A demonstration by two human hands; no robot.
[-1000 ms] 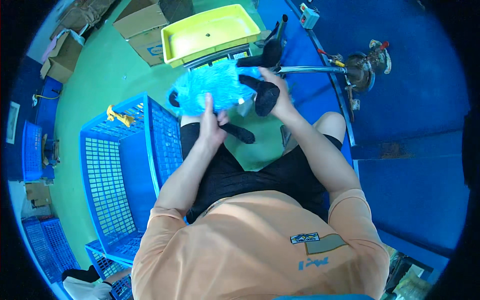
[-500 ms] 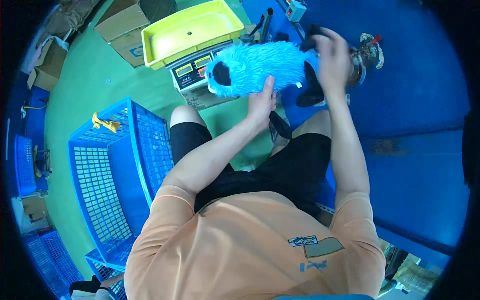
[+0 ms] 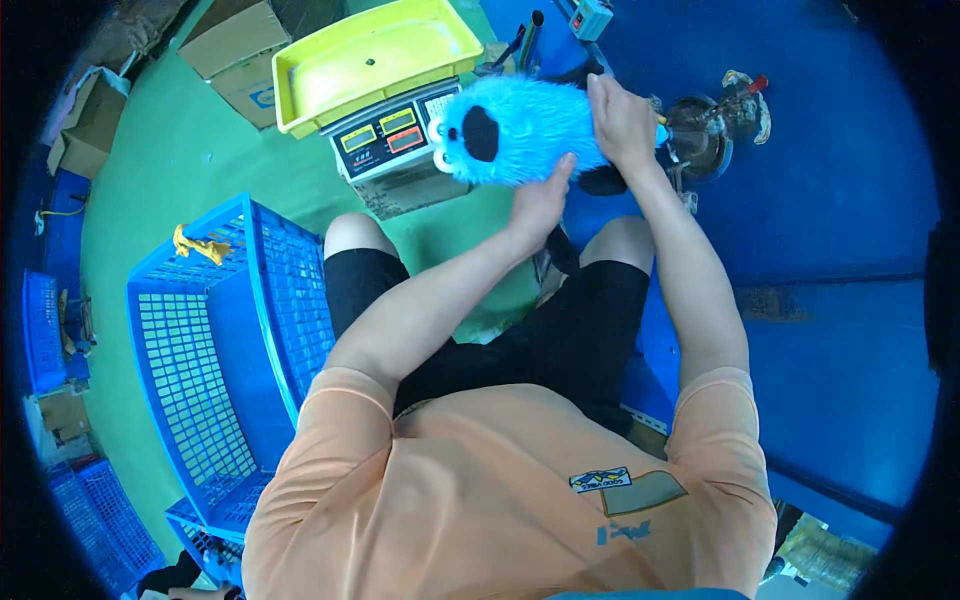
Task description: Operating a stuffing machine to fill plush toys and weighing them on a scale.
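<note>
A fluffy bright-blue plush toy (image 3: 520, 130) with black patches and a white edge is held up in front of me, above my knees. My left hand (image 3: 540, 200) grips it from below. My right hand (image 3: 622, 122) holds its right end, where a black part of the toy sticks out beneath the palm. The toy hangs just right of a weighing scale (image 3: 390, 140) that carries a yellow tray (image 3: 375, 60).
An empty blue plastic crate (image 3: 215, 340) stands at my left on the green floor, a yellow scrap (image 3: 198, 245) on its rim. Cardboard boxes (image 3: 240, 50) lie at the back left. A blue machine surface (image 3: 800, 200) with a metal fitting (image 3: 705, 130) is on the right.
The plush toy has moved right and farther from me, from over the crate side to beside the scale. Both hands went with it, still holding it.
</note>
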